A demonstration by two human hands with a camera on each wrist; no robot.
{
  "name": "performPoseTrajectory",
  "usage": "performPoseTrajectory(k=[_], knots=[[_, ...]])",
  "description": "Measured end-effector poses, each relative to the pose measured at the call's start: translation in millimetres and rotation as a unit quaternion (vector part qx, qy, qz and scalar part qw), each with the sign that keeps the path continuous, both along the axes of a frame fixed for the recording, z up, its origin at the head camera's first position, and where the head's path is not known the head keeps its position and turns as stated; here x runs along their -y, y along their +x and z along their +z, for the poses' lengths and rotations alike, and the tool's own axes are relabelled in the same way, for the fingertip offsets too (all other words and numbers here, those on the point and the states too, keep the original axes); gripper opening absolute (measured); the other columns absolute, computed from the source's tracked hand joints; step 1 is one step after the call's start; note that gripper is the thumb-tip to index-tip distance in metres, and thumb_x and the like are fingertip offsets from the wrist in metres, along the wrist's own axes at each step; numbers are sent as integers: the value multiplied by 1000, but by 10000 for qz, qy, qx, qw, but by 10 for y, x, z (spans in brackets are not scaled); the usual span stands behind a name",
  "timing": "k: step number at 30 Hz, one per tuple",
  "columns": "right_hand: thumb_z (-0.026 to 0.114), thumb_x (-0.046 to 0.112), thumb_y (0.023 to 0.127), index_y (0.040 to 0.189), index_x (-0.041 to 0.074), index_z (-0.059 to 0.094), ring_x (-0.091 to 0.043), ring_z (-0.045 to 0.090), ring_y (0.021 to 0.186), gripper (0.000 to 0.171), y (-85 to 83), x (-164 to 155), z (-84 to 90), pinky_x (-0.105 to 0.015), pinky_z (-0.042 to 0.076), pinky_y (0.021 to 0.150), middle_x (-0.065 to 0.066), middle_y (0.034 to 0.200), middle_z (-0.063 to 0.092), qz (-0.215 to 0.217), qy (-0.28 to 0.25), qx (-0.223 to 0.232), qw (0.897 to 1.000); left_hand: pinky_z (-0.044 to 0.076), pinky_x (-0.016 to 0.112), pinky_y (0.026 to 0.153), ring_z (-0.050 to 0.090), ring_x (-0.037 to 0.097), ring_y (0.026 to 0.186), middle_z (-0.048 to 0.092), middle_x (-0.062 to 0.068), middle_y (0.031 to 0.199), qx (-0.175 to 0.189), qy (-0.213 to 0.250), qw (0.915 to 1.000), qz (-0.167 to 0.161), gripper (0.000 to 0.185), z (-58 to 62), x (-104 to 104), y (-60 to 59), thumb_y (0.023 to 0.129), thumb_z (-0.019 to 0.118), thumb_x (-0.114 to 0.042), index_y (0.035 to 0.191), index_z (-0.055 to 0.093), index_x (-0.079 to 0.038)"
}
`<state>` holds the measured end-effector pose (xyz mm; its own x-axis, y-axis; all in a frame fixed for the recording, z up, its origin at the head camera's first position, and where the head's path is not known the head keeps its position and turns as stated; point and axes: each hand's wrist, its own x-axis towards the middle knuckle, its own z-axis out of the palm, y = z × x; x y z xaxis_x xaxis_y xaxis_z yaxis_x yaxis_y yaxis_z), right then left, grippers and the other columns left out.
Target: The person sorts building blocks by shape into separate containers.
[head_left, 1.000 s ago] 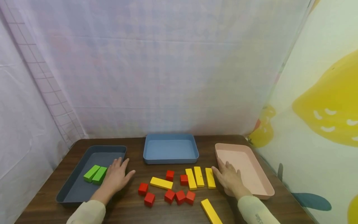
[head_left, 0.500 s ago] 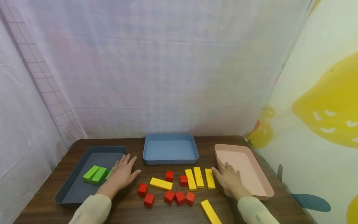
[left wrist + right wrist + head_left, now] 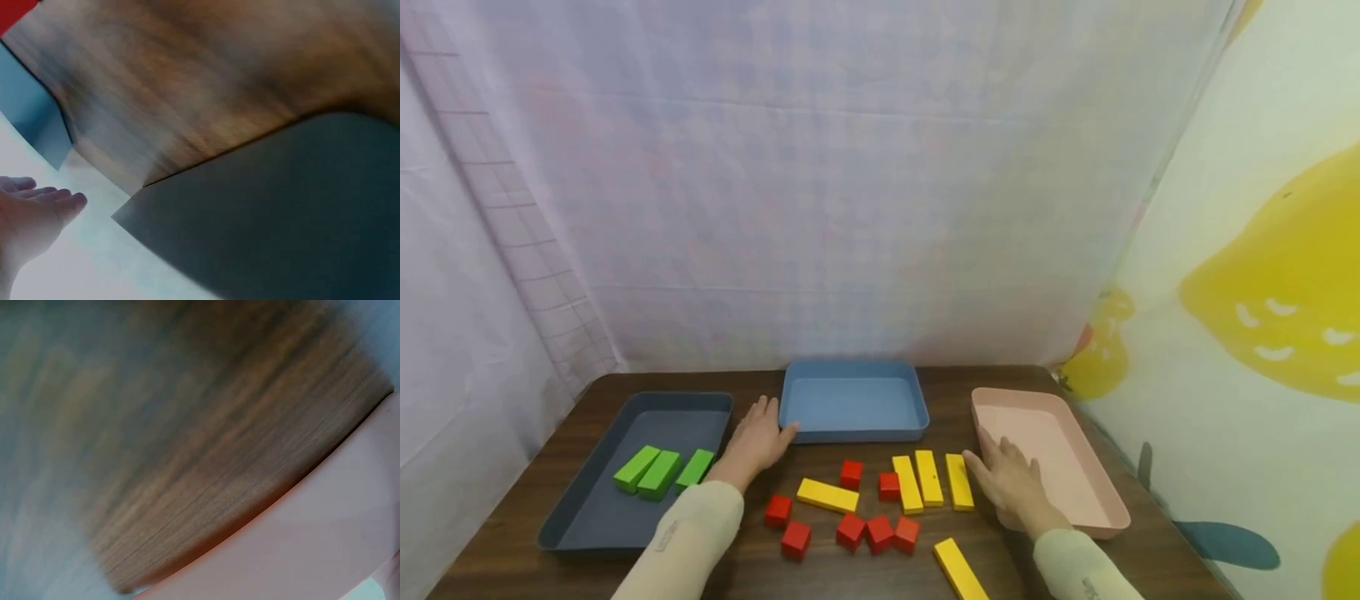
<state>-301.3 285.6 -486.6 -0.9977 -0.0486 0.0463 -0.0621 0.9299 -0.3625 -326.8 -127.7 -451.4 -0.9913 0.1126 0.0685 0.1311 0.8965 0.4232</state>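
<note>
Left hand (image 3: pixel 760 437): out it reaches, forearm slanting up in a pale sleeve (image 3: pixel 688 542), back of the hand up, in the gap between the dark tray (image 3: pixel 688 421) and the blue tray (image 3: pixel 853 404), thumb spread towards the blue tray's near left corner; whether it touches, I cannot tell

Right hand (image 3: pixel 1011 483): over on its own side, at the left wall of the pink tray (image 3: pixel 1067 467), back of the hand showing, foremost digit close to a yellow block

Both hands: well apart from each other, fingers extended and loose, holding nothing

Red cubes (image 3: pixel 880 533): count them, seven, all on the worktop (image 3: pixel 820 583); three in a near row, two off to the left, two farther back

Yellow blocks (image 3: pixel 959 482): five here, on the worktop too; three lengthwise by the pink tray, one crosswise among the cubes, one slanting out at the bottom edge

Green blocks (image 3: pixel 659 475): three, and every one inside the dark tray, slanted alike, two close together, the third a little apart towards the right wall

Blue tray: at the far middle, smooth floor on show

Pink tray: right side, pale floor visible beyond the fingers
</note>
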Motion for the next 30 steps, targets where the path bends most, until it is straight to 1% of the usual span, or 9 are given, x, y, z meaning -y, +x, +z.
performPoseTrajectory(k=[2, 4, 6, 11, 14, 17, 22, 26, 30], knots=[[27, 65, 101, 158, 9, 22, -53, 18, 143, 80, 5, 9, 4, -75, 3, 107, -35, 154, 24, 12, -34, -10, 10000, 22, 59, 114, 21, 49, 143, 19, 36, 155, 114, 31, 9999, 59, 75, 4, -1, -49, 103, 52, -37, 149, 24, 16], [28, 64, 102, 158, 9, 22, -53, 18, 143, 79, 8, 15, 7, -75, 3, 108, -35, 154, 24, 11, -47, -13, 10000, 22, 60, 114, 22, 49, 143, 20, 36, 155, 213, 84, 9997, 40, 77, 12, 1, -93, 103, 53, -38, 149, 23, 16], [29, 63, 102, 158, 10, 22, -53, 18, 143, 79, 11, 17, 7, -74, 3, 108, -35, 154, 24, -10, -39, -4, 10000, 22, 61, 113, 23, 48, 143, 21, 35, 155, 376, 115, 9992, -39, 78, 7, 7, -131, 103, 53, -39, 150, 22, 14], [29, 63, 102, 159, 10, 22, -53, 18, 143, 79, -5, 18, 11, -74, 3, 108, -35, 154, 23, -44, -11, 22, 10000, 23, 62, 112, 24, 46, 143, 23, 33, 156, 759, 159, 9966, -268, 80, -14, 16, -170, 102, 53, -41, 152, 21, 12], [28, 64, 101, 159, 10, 22, -52, 18, 143, 79, -27, 24, 13, -74, 3, 108, -34, 154, 24, -19, 6, -7, 10000, 22, 60, 113, 23, 46, 144, 22, 33, 156, 840, 311, 9957, -255, 80, -38, 23, -171, 102, 52, -41, 152, 19, 12], [28, 65, 101, 158, 10, 23, -53, 19, 142, 80, -43, 36, 4, -75, 4, 108, -35, 154, 25, 31, 46, -39, 10000, 22, 61, 113, 22, 46, 144, 21, 33, 156, 808, 424, 9958, -121, 78, -53, 37, -156, 103, 50, -41, 153, 19, 11], [26, 67, 100, 158, 9, 23, -53, 20, 142, 82, -49, 62, -13, -75, 5, 108, -36, 153, 26, 104, 73, -35, 9999, 21, 67, 110, 22, 50, 143, 20, 36, 155, 907, 331, 9953, 49, 78, -38, 84, -124, 103, 50, -43, 154, 19, 7], [25, 67, 100, 158, 9, 22, -52, 20, 142, 82, -53, 71, -7, -74, 5, 108, -35, 154, 25, 142, 42, -19, 9999, 17, 68, 111, 18, 53, 143, 18, 37, 155, 1015, 311, 9943, 86, 78, -4, 112, -98, 102, 51, -44, 156, 20, 2], [25, 66, 101, 159, 9, 21, -53, 19, 142, 82, -71, 64, 15, -74, 5, 108, -35, 154, 24, 183, 85, -34, 9998, 17, 67, 111, 17, 54, 143, 18, 39, 154, 1035, 263, 9942, 111, 78, -6, 109, -61, 103, 50, -45, 156, 19, 2]])
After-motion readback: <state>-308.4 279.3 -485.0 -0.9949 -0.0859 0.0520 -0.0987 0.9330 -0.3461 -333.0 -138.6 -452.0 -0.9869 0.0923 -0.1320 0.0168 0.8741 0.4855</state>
